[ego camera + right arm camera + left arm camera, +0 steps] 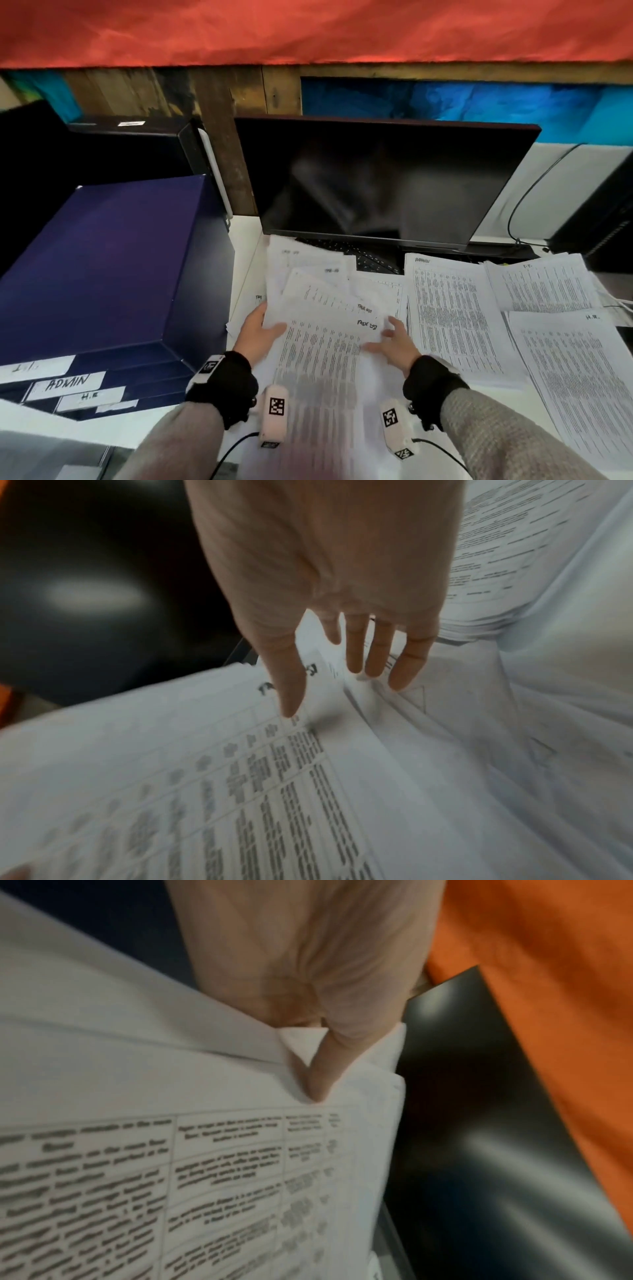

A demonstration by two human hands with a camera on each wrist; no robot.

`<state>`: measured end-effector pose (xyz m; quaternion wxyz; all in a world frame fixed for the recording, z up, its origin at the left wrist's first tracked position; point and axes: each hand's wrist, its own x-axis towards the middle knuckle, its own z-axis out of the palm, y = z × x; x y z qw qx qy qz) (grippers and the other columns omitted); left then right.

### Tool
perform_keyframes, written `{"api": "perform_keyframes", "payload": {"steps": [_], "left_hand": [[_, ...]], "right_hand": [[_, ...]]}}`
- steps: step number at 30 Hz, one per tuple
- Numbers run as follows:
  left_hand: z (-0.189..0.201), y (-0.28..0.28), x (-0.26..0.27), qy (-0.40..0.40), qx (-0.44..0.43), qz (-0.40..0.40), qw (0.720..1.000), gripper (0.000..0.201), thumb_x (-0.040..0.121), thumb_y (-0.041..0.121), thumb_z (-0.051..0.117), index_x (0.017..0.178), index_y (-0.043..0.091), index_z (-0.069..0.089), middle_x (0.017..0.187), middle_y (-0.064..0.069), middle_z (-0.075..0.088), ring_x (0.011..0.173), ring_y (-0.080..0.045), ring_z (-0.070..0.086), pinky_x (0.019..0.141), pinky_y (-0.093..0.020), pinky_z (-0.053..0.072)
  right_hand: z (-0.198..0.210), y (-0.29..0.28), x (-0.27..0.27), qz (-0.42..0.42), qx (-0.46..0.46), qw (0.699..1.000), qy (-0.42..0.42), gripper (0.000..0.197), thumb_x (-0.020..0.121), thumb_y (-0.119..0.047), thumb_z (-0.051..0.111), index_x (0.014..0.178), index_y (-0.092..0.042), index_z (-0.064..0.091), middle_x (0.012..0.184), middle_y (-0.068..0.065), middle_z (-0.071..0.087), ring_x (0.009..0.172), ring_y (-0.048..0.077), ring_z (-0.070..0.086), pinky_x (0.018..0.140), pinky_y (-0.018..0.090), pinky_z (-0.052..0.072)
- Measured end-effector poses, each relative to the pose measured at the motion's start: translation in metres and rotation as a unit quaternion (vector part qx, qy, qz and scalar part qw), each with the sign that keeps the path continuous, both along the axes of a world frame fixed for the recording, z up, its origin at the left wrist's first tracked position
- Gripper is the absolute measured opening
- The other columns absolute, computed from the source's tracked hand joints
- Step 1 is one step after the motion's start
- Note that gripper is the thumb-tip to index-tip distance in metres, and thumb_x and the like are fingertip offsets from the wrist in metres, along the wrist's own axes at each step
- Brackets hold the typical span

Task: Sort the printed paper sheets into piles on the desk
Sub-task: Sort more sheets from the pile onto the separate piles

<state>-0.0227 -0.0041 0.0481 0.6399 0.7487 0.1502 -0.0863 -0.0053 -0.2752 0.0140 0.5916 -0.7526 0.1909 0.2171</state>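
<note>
At nine o'clock on the desk [245,240] stands a dark blue box [102,267], its low front steps carrying white labels [65,382], one reading ADMIN; just right of it, toward six o'clock, the left hand [258,334] grips the left edge of a loose sheaf of printed sheets [318,329], thumb on top and fingers hidden beneath; the left wrist view shows the thumb [323,1069] pressing into the paper's top corner. The sheaf fans untidily up toward twelve o'clock, where it overlaps a black keyboard [370,258] below a dark monitor [383,178]. At the sheaf's right edge the right hand [394,341] lies flat, fingers [377,653] straight and slightly spread, touching the paper and curling round nothing. Toward three o'clock lie three sorted piles: one headed ADMIN [452,315] just beside the right hand; a second pile [544,284] past it, nearer the monitor; a third pile [579,383] at four o'clock, overlapping both.
</note>
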Motion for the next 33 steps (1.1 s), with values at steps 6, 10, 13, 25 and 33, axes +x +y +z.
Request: {"api": "perform_keyframes", "payload": {"steps": [6,10,13,25,33], "left_hand": [[0.084,0.001,0.005,-0.098,-0.096,-0.055,0.989,0.033,0.088,0.002,0.058,0.12,0.011,0.057,0.107,-0.009,0.071,0.096,-0.027,0.069,0.08,-0.037,0.058],[0.101,-0.014,0.019,-0.193,-0.047,0.013,0.98,0.029,0.092,0.005,0.056,0.12,0.011,0.055,0.106,-0.004,0.07,0.097,-0.016,0.068,0.08,-0.031,0.056],[0.092,-0.031,0.021,-0.221,0.005,0.085,0.972,0.05,0.093,0.029,0.057,0.136,0.011,0.04,0.132,-0.009,0.056,0.123,-0.02,0.053,0.105,-0.041,0.043],[0.056,-0.056,0.006,-0.202,0.044,0.158,0.965,0.042,0.092,0.008,0.055,0.126,0.027,0.037,0.105,0.002,0.057,0.093,-0.011,0.058,0.081,-0.024,0.045],[0.06,-0.045,0.026,-0.194,-0.081,0.204,0.956,0.033,0.094,0.007,0.045,0.12,0.026,0.039,0.114,-0.003,0.052,0.098,-0.013,0.053,0.082,-0.029,0.044]], "right_hand": [[0.068,-0.008,0.008,0.05,0.245,0.967,-0.056,0.041,0.077,-0.021,0.073,0.115,-0.013,0.063,0.112,0.004,0.07,0.109,0.024,0.063,0.096,0.041,0.047],[0.106,-0.002,0.021,-0.005,0.317,0.936,-0.15,0.051,0.07,-0.011,0.075,0.117,0.003,0.062,0.117,0.018,0.066,0.112,0.03,0.062,0.098,0.038,0.047],[0.12,0.006,0.022,-0.052,0.288,0.934,-0.204,0.04,0.074,-0.005,0.074,0.111,0.005,0.065,0.11,0.018,0.069,0.107,0.028,0.065,0.097,0.036,0.048],[0.096,0.031,0.024,-0.142,0.165,0.954,-0.206,0.046,0.078,-0.007,0.072,0.117,-0.012,0.049,0.118,0.01,0.06,0.106,0.02,0.06,0.094,0.034,0.048],[0.105,0.049,0.037,-0.116,0.169,0.958,-0.2,0.036,0.086,0.004,0.041,0.111,-0.022,0.044,0.117,0.008,0.054,0.108,0.024,0.055,0.092,0.04,0.049]]}}
